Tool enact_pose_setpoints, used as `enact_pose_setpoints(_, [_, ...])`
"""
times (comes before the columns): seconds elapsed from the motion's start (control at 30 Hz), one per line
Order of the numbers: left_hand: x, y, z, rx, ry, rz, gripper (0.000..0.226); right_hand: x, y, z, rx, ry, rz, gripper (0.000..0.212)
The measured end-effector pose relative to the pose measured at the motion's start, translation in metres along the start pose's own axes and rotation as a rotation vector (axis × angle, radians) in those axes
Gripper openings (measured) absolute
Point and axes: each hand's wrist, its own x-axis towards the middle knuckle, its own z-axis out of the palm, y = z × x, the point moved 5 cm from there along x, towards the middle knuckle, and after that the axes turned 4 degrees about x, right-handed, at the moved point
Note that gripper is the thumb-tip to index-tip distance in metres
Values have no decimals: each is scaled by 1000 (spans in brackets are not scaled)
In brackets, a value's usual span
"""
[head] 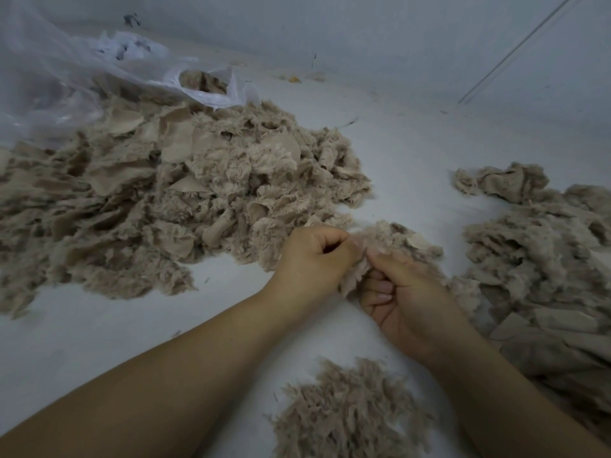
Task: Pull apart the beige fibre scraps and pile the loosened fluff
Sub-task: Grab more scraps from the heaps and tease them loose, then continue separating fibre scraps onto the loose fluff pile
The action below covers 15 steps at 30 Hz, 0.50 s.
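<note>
A beige fibre scrap (391, 241) lies between my two hands at the centre of the view. My left hand (312, 259) pinches its left edge with the fingers curled in. My right hand (401, 295) grips its lower part, and fluff sticks out between thumb and fingers. A small pile of loosened fluff (347, 411) lies on the white surface just below my wrists. A big heap of beige scraps (172, 193) fills the left and middle. Another heap of scraps (542, 259) lies at the right.
A clear plastic bag (82, 71) with more beige scraps in its mouth sits at the back left. The white surface (99, 325) runs to a white wall behind. A thin dark line crosses the wall at the upper right.
</note>
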Motion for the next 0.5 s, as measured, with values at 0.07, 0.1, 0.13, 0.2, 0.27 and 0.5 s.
enact_pose_setpoints(0.07, [1,-5,0,-91,-4,-89,30,0,0,0,16,27,3,18])
enact_pose_setpoints(0.1, [2,-7,1,-150,-9,-138,25,0,0,0,25,34,3,17])
enact_pose_setpoints(0.13, [2,-9,1,-194,-21,-171,21,0,0,0,39,37,9,15])
enact_pose_setpoints(0.2, [3,-10,1,-228,-56,-193,20,0,0,2,78,29,35,15])
enact_pose_setpoints(0.27, [3,-10,2,-229,-93,-191,18,-2,-1,5,45,-22,44,24])
enact_pose_setpoints(0.5, [0,-7,6,-192,-153,-172,11,-3,-2,2,-142,-10,2,13])
